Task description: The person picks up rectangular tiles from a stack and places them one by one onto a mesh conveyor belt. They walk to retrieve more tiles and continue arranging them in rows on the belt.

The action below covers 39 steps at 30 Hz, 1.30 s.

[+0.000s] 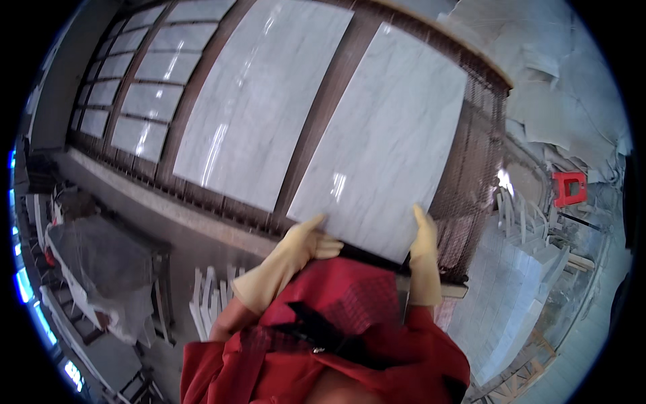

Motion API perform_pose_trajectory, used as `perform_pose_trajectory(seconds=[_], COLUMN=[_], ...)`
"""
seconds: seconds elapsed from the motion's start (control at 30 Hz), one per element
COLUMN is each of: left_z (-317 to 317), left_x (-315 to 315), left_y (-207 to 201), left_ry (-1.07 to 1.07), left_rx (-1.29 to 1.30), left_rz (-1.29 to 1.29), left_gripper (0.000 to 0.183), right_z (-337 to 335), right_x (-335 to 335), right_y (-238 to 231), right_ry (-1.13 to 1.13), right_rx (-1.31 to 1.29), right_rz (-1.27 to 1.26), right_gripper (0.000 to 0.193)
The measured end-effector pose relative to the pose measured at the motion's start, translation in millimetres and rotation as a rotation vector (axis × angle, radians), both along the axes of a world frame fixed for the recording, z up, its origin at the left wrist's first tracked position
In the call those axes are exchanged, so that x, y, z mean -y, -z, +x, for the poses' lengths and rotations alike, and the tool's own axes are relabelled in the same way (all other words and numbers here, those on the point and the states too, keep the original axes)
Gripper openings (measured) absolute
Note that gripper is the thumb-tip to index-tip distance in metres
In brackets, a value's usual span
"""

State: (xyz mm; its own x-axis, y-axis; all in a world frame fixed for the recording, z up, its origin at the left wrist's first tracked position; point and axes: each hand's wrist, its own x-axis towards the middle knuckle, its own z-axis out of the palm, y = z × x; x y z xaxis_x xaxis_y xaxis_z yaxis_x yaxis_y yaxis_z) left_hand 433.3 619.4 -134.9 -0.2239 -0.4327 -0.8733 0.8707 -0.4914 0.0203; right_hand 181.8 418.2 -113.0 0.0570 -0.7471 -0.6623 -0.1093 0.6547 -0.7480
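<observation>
The near end of a grey-veined white marble slab [387, 135] lies right in front of me; it rests flat on a brown mesh bed [464, 202], its glossy face up and its long sides running away from me. My left grip [306, 242], in a pale yellow rubber glove, is at the slab's near left corner, thumb against the stone and the other fingers spread along the near edge. My right grip [424, 239], gloved the same way, is at the near right corner, its fingertips pointing away from me along the right side. I cannot tell whether either grip closes on the stone or only rests against it.

Just left of this slab, a strip of bed between them, lies a second marble slab [266, 101], about as long. Farther left, smaller marble tiles [153, 101] lie in rows on the same bed.

My red apron [336, 289] comes up close to the bed's near side. Slim white strips [215, 296] stand on end to its left, and beyond them a sheet-draped stack [108, 269]. On the right are a pale block-like stack [501, 289] and, farther off, a red plastic stool [569, 189].
</observation>
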Motion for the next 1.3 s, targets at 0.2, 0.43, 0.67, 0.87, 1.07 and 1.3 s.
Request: perform_pose_trajectory(seconds=[0.2,0.43,0.67,0.87,1.07,1.3], left_z=[-6,3,21,33,11,10], left_x=[14,6,-7,15,31,42], left_y=[-22,-3,-86,-52,-37,-33], left_ry=[0.083,0.257,0.111,0.441,0.856,0.942], left_rx=[0.094,0.041,0.532,2.031,2.114,2.076], left_rz=[-0.059,-0.061,-0.211,-0.656,-0.573,-0.493], left_gripper=[0.093,0.085,0.048,0.049,0.062,0.058], right_z=[-1,-10,-13,-22,-14,-2], right_x=[8,7,11,11,9,7], right_y=[5,13,-7,-11,-34,-15], right_ry=[0.031,0.014,0.155,0.153,0.138,0.367], right_rx=[-0.113,-0.056,0.02,0.075,0.143,0.168], right_rz=[0.019,-0.072,-0.094,-0.015,0.02,-0.048], right_gripper=[0.059,0.056,0.055,0.052,0.054,0.048])
